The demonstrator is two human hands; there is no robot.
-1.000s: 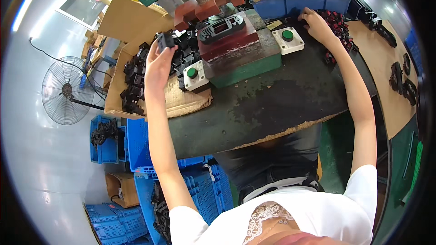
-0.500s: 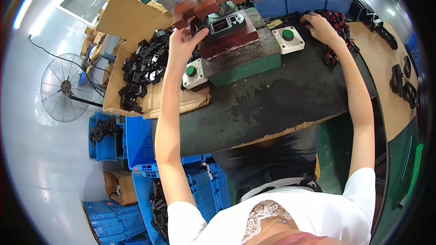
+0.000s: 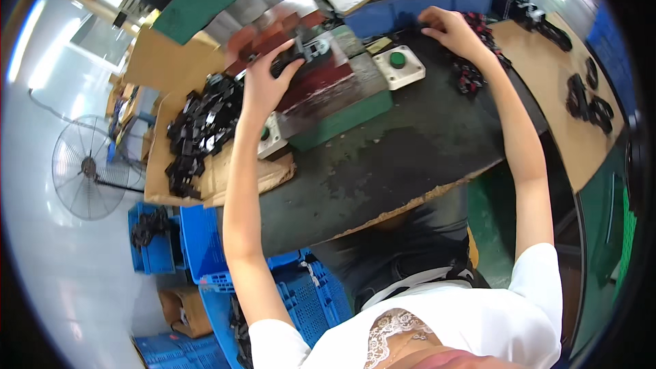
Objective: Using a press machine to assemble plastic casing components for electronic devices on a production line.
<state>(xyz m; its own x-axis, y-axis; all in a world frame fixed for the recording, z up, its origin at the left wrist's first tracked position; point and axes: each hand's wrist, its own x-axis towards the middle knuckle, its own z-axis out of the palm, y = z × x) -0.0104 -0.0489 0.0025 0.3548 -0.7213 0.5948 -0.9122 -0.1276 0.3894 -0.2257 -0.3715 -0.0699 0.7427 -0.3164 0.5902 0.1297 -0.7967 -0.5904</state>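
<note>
Between the thumb and fingers of my left hand [image 3: 263,87] is a black plastic part, blurred and partly hidden. It is over the left portion of a grey-and-black housing [image 3: 316,50], which lies on the dark red block [image 3: 318,87] of a green-based press. Reddish-brown press jaws [image 3: 256,42] stand just behind this hand. My right hand [image 3: 454,33] is at the far side of the black table, its fingers bent and thumb apart, with nothing visible in them. Beside it lies a heap of black-and-red parts [image 3: 470,78].
A white box with a green button [image 3: 398,67] stands right of the press; another [image 3: 270,138] is partly behind my left forearm. On the left, a carton [image 3: 160,181] holds black parts. A blue bin [image 3: 410,14] is at the back, brown board [image 3: 547,89] with black pieces at right.
My view has turned, shifting the press leftward in the picture. Relative to the housing, my left hand has moved right with the black part, over it. My right hand remains by the heap.
</note>
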